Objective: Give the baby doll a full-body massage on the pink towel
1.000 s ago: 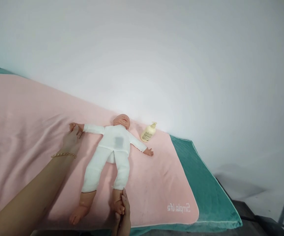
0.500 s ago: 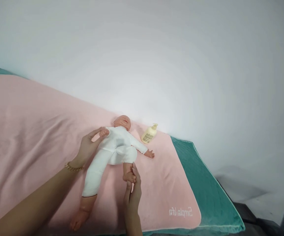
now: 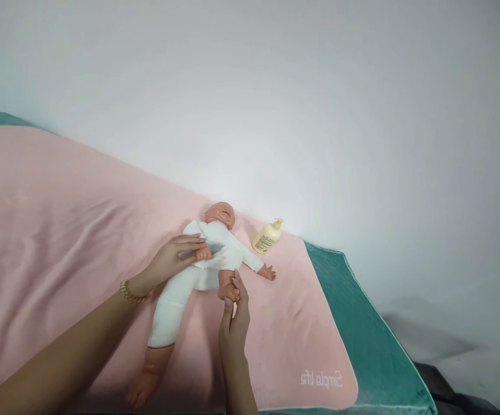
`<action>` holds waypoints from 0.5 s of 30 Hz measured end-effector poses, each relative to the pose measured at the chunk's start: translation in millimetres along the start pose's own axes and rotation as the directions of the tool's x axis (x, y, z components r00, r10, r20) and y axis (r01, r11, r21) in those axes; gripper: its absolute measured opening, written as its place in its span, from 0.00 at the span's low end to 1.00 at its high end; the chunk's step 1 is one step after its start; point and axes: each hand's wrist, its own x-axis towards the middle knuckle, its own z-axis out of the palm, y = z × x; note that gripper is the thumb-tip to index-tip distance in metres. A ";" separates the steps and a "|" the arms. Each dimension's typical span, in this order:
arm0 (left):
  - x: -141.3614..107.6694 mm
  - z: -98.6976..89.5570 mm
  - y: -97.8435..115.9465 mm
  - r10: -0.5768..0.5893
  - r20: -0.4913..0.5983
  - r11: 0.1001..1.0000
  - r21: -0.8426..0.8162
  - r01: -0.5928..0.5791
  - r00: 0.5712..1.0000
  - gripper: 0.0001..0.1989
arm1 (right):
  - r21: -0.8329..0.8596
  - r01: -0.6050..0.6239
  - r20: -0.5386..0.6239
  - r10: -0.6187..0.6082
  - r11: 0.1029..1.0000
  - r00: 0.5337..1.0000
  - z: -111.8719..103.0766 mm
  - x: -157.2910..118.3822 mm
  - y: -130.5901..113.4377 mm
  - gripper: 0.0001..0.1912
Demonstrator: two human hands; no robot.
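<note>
A baby doll [image 3: 221,239] with a white cloth body lies on its back on a pink blanket [image 3: 81,219], head toward the wall. My left hand [image 3: 176,256] grips the doll's hand and has that arm folded across its belly. Around the doll's raised, bent foot, my right hand [image 3: 236,320] is closed. The doll's other leg stretches down toward me, and its other arm lies out to the right. Beside the doll's head and shoulder stands a pale yellow pump bottle [image 3: 267,236].
Under the blanket is a green cover [image 3: 366,323], showing along the right side and far left corner. A white wall [image 3: 250,115] rises directly behind. Dark objects [image 3: 452,392] sit low at the right, past the cover's edge.
My left hand has brought the doll's arm from beside its shoulder inward and down over the belly. My right hand has pushed the bent leg slightly up toward the body.
</note>
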 end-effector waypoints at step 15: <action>11.1 -31.2 -26.9 -0.659 -0.485 0.615 -0.787 0.041 0.575 0.08 | -0.031 0.012 -0.005 -0.012 0.999 1.000 -31.3 -102.5 8.0 0.20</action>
